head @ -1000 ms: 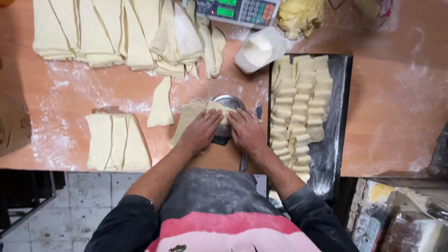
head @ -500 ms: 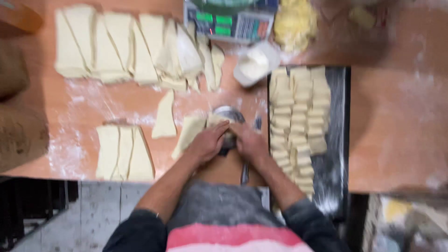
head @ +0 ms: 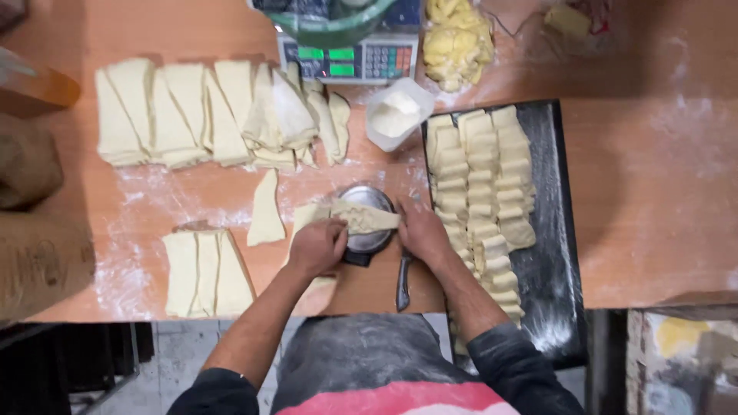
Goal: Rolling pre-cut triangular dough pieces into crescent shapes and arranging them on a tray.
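Note:
My left hand [head: 317, 244] and my right hand [head: 421, 230] both grip a pale strip of dough [head: 361, 218], stretched between them over a small round metal scale pan [head: 367, 201]. The strip lies across the pan's front half. A knife [head: 403, 280] with a dark handle rests on the wooden table [head: 653, 200] just below my right hand. Right of my hands, a black tray [head: 550, 230] holds several rows of shaped dough pieces [head: 484, 184].
Cut dough sheets [head: 207, 115] lie in a row at the back left, three more [head: 206, 273] near the front edge, one triangle [head: 267, 211] between. A white flour tub [head: 396, 114], a digital scale [head: 350, 58] with green bowl and a yellow butter lump [head: 457, 38] stand behind.
The camera has moved closer and shifted. My hands have lifted the dough strip and drawn it out across the scale pan; before, they pressed together on it at the pan's front.

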